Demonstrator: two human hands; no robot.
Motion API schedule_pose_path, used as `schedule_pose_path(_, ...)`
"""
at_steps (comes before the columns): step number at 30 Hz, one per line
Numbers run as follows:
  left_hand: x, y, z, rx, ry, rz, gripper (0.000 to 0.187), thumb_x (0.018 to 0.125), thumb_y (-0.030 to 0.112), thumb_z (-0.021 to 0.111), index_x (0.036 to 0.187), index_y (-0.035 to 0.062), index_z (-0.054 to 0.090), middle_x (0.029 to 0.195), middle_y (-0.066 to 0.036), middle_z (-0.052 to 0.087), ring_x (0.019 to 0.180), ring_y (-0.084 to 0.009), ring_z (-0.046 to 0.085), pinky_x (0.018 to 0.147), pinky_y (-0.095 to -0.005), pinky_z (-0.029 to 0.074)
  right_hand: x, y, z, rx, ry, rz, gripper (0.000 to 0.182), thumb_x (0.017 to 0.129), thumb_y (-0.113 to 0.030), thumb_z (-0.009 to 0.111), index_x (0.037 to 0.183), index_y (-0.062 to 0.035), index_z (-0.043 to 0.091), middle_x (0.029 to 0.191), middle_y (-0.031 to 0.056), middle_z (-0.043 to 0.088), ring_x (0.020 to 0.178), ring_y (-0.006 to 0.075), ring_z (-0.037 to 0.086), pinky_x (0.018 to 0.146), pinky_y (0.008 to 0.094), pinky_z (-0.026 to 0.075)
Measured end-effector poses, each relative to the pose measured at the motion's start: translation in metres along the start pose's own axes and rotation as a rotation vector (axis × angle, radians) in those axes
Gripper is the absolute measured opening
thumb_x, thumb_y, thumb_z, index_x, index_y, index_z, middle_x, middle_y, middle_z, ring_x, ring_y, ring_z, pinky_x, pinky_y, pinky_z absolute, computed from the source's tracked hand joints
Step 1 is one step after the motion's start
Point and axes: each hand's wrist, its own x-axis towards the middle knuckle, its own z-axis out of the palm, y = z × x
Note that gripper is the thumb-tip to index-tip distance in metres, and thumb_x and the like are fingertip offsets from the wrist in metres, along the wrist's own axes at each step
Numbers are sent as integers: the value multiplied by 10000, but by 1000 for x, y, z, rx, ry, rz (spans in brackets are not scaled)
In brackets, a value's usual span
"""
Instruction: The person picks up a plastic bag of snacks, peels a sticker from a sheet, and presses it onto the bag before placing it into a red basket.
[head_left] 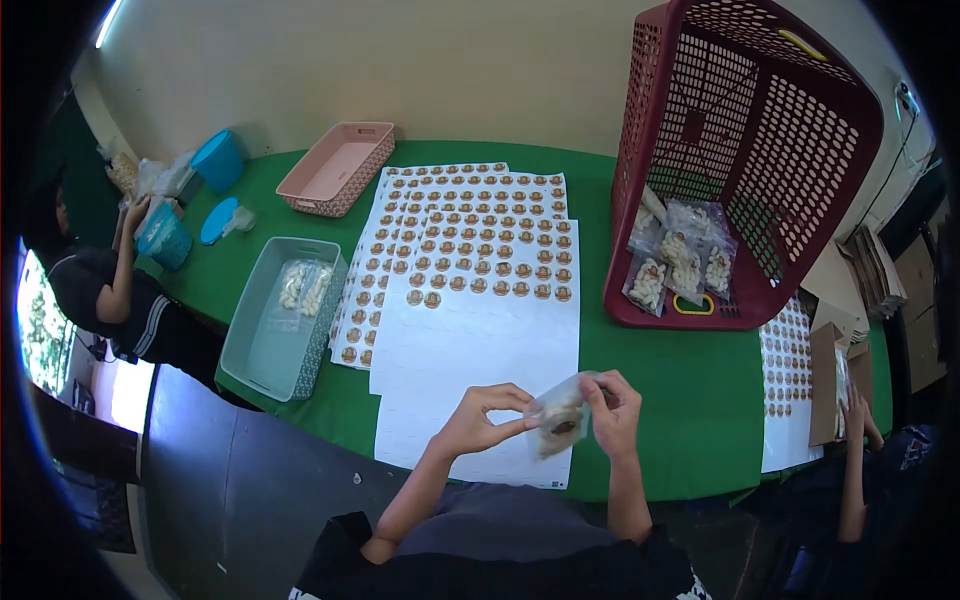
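A small clear plastic bag [556, 428] with pale pieces inside and a round brown sticker on its front hangs between my hands, over the sheets' near edge. My left hand [488, 420] pinches its left side between thumb and fingers. On the upper right corner, my right hand [614, 408] is closed with thumb and fingertips. Beneath lie white sheets of round brown stickers [480, 340]; the near rows of the top sheet are bare. To the left, a pale green basket [262, 345] holds a few bags of white pieces [303, 287] without visible stickers.
A tall maroon basket [625, 180] on its side at right holds several stickered bags [682, 262]. A pink basket [385, 150] stands behind. At far left a person [110, 285] handles a blue tub [165, 238]; at far right another person's hands [858, 415] touch a cardboard box [826, 385].
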Motion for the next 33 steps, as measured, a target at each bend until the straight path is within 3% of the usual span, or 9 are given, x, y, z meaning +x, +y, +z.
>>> schedule_pose_path(10,9,-22,11,23,362,-81,66,751,33,549,757,-29,569,767,-76,569,730,-137,539,694,-256,417,-12,-18,1,-25,-344,-190,38,675,0,606,693,16,577,683,81,561,654,150,535,597,251,408)
schedule_pose_path(15,4,-16,15,-17,540,-78,338,742,63,557,1054,-12,451,1079,-107,464,969,-168,471,823,-300,380,-10,-7,11,303,9,58,51,750,-23,559,739,27,563,800,103,552,724,147,540,666,238,440)
schedule_pose_path(19,-2,0,15,-94,108,16,658,699,63,591,1256,18,243,1241,-157,336,1164,-239,327,921,-325,308,-12,-5,12,208,49,-26,103,787,-60,521,819,26,569,975,169,540,836,188,546,727,268,441)
schedule_pose_path(22,-3,4,27,13,39,51,702,691,93,605,1263,5,209,1279,-179,275,1187,-245,288,940,-329,280,-17,-24,22,-109,-307,-275,191,767,-83,514,925,1,579,1091,174,504,983,214,484,826,290,375)
schedule_pose_path(25,-4,-2,21,-229,177,-103,432,811,150,481,1177,-37,348,1172,-185,413,1070,-217,426,878,-297,351,-16,-12,21,-143,-328,-311,235,747,-84,537,967,-2,543,1077,154,503,981,198,468,817,288,372)
schedule_pose_path(26,-5,0,18,-472,216,-272,356,849,161,425,1136,-48,402,1116,-178,472,1015,-202,476,850,-284,377,-15,-12,22,-111,-141,-210,282,733,-91,558,998,-7,510,1056,134,495,935,183,477,793,282,377)
schedule_pose_path(27,-6,1,17,-426,248,-195,304,883,167,349,1048,-54,477,1009,-139,546,897,-164,535,792,-258,414,-15,-11,22,-77,46,-107,337,719,-98,579,1028,-13,477,1035,114,487,889,169,485,769,277,382)
schedule_pose_path(30,-11,2,11,-387,86,-262,286,877,156,366,1022,-58,488,964,-127,558,865,-151,541,770,-253,424,-5,1,11,98,-184,-7,456,690,-104,620,1082,-26,401,1008,78,448,824,136,467,685,253,385)
schedule_pose_path(33,-10,2,20,-401,160,-212,241,848,150,446,963,-47,524,878,-109,578,821,-128,545,728,-242,438,-7,1,13,138,-258,15,240,689,-90,624,897,-7,538,825,59,520,713,116,479,611,230,377)
